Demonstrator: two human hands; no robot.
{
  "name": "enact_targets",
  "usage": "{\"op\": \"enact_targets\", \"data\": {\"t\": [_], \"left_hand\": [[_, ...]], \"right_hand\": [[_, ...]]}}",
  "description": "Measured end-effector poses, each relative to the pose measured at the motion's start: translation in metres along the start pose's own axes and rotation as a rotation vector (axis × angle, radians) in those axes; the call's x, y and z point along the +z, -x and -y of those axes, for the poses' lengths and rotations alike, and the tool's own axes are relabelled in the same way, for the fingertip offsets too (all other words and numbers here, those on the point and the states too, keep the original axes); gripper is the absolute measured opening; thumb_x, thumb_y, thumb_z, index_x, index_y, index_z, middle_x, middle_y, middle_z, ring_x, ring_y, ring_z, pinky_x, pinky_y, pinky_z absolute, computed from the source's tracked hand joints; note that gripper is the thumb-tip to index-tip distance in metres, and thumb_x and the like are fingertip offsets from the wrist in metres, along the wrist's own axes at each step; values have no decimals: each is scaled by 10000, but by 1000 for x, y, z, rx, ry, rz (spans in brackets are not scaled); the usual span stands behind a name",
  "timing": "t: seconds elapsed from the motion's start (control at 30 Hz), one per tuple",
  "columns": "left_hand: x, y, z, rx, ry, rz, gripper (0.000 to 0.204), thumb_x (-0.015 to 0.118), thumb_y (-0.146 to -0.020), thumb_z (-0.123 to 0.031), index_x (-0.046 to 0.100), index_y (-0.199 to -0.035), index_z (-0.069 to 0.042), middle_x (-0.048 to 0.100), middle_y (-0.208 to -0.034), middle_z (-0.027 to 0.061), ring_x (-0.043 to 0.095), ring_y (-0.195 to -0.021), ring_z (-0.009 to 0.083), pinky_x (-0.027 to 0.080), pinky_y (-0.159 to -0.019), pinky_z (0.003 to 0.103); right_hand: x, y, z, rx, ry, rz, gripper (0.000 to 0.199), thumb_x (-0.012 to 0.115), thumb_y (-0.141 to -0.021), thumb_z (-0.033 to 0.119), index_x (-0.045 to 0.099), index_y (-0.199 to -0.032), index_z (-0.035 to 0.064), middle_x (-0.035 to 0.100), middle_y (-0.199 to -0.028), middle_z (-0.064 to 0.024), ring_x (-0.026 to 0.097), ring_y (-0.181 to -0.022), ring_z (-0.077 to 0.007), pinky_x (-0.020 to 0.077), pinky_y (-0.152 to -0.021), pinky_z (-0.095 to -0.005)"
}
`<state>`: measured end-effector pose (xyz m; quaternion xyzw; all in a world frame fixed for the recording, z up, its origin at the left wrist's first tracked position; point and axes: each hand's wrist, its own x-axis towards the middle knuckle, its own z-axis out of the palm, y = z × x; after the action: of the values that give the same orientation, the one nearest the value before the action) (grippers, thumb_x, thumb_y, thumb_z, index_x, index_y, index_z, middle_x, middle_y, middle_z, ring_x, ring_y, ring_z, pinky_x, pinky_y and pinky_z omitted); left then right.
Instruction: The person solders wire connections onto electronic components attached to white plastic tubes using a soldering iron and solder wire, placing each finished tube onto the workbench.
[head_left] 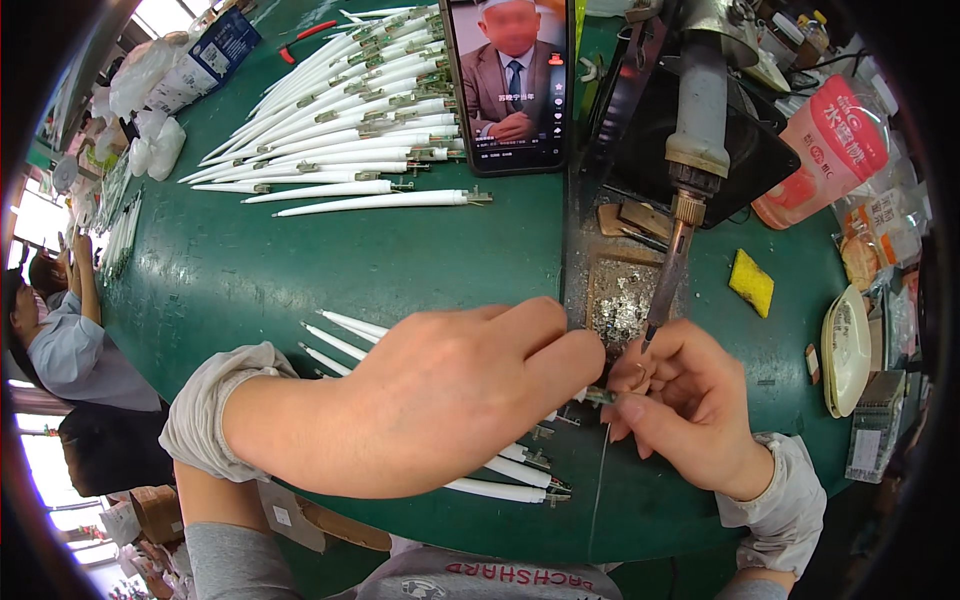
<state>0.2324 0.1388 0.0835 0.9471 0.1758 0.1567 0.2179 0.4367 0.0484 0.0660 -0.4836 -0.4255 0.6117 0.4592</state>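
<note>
My right hand (692, 402) touches a small green board (599, 396) beneath the soldering iron (697, 130); my left hand (465, 375) curls above white sticks (500, 490); what either grips, I cannot tell.

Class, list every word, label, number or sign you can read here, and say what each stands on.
Places only; I won't copy the wording.
Phone: pale captions and small icons on its screen.
Pink package: large pale characters.
Grey shirt: arched reddish capitals.
Blue-and-white box: label too small to read.
Clear packet: orange-and-white print, too blurred to read.
</note>
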Motion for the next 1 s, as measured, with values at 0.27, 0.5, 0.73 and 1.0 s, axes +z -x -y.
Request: {"op": "enact_targets", "data": {"t": [0.27,0.5,0.73,1.0], "left_hand": [[-6,-9,6,-238,599,240,185,671,-830,-77,600,-977,9,598,-882,64,574,-719,138,467,-610,240],[-4,-12,2,-616,1034,317,135,630,-884,-85,610,-951,31,605,-836,12,516,-739,42,427,-609,194],[-3,-17,8,-631,1072,370,108,642,-871,-59,616,-933,25,605,-793,-7,505,-698,20,406,-583,180],[-3,-21,4,-633,1062,264,66,638,-861,-28,596,-882,18,593,-770,-4,513,-696,24,408,-587,173]], "right_hand": [[-4,0,-5,-121,42,68,148,613,-850,-34,550,-984,-40,623,-865,-72,616,-752,-78,497,-602,-175],[-3,1,-4,-92,101,5,142,643,-820,-44,576,-944,-30,615,-841,-56,602,-727,-54,476,-561,-158],[-3,1,-9,-185,158,-18,148,652,-803,-52,582,-932,-32,609,-832,-59,590,-715,-48,465,-558,-159],[2,-2,0,-160,-218,-83,182,565,-909,67,453,-1022,-20,605,-808,-96,570,-647,-74,427,-536,-165]]}}
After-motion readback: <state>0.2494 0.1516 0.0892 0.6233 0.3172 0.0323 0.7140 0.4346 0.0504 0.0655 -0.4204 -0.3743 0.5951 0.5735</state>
